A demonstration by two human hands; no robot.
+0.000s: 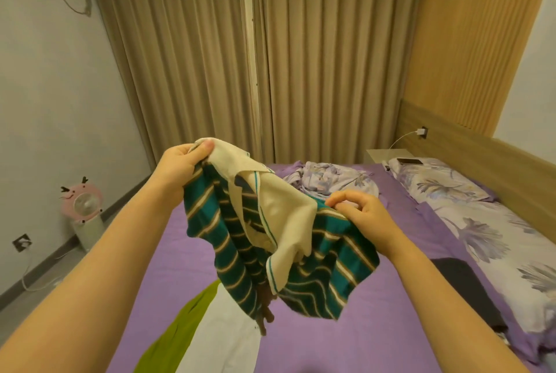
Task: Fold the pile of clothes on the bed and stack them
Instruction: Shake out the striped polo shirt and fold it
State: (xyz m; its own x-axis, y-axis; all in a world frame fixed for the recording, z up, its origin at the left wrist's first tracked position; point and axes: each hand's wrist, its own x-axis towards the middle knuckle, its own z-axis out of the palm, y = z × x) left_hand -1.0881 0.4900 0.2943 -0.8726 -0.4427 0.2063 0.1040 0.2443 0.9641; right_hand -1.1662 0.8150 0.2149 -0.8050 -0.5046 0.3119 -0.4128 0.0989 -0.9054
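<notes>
Nearest the camera, a green and white garment (204, 330) lies flat on the purple bedsheet (376, 327). Above it, held up in the air over the bed, hangs a striped polo shirt (240, 240): teal-green knit with cream and tan stripes, a cream collar (285, 210) edged with a thin teal line, bunched and twisted so its hem dangles unevenly. The left hand (180, 166) pinches the collar end between thumb and curled fingers, raised high. The right hand (361, 216) grips the shirt's striped edge lower down, fingers curled around the fabric. Farther back, a crumpled floral quilt (331, 180) sits on the sheet, a floral pillow (436, 183) lies to the right, and beige curtains (270, 41) hang behind.
</notes>
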